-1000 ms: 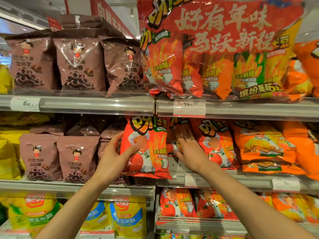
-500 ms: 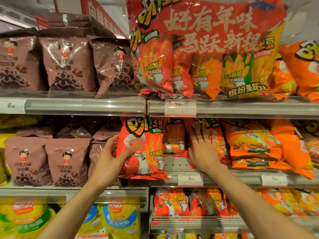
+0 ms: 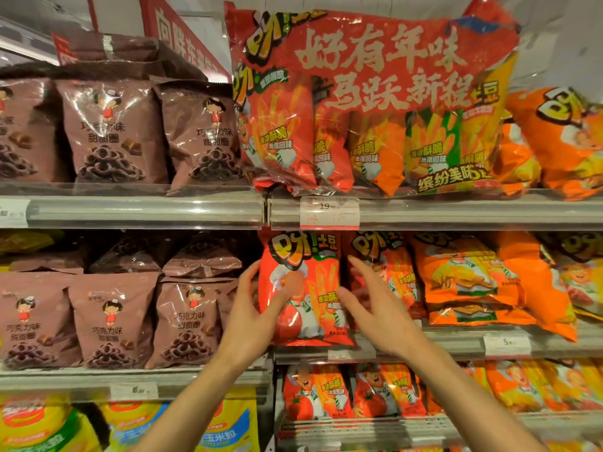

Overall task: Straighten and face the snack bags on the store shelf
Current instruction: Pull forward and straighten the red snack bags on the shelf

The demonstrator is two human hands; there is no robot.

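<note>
Upright, front outward, red snack bag (image 3: 306, 288) in left hand (image 3: 251, 318).

single head-worn wide-angle view, faces store shelving (image 3: 146, 212) straight on, tilted slightly up, close range, both forearms enter from bottom centre, shelf edges bow near frame borders, no second view to overlap

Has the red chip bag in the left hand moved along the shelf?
Yes. The red bag shifted right, from left of the 19.90 price tag to directly beneath it.

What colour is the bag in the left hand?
Red bag, seen in the head view.
</note>
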